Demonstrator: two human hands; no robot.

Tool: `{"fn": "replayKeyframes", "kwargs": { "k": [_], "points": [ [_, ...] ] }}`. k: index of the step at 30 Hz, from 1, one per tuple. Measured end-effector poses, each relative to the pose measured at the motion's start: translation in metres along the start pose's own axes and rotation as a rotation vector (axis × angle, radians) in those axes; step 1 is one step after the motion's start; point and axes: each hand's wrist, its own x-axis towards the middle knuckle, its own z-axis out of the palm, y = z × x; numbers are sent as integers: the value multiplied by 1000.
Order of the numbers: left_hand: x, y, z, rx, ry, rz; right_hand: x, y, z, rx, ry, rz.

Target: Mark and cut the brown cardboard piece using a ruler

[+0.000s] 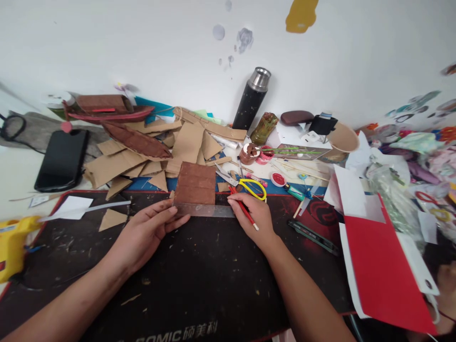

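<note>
A square piece of cardboard painted brown (195, 184) is on the black mat, with a clear ruler (210, 210) along its near edge. My left hand (147, 230) pinches the ruler's left end between thumb and fingers, close to the cardboard's lower left corner. In my right hand (258, 219) is a red pencil (248, 214), slanting across the fingers, with its white end toward me. The fingertips of that hand are by the ruler's right end. Just beyond them lie yellow-handled scissors (253, 188), blades pointing to the upper left.
Cardboard scraps (187, 145) and a model boat (110, 111) crowd the back left. A black thermos (251, 97) stands by the wall near an open brown paint jar (249, 153). A utility knife (313, 236) and red card (381, 266) lie right; a yellow glue gun (16, 244) is left.
</note>
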Motion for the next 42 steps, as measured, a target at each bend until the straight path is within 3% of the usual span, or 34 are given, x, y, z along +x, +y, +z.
{"fn": "replayKeyframes", "kwargs": {
  "k": [42],
  "points": [
    [1,-3,-3,53,-21,-31,2,-2,-2,-8,6,-16]
  ]
}}
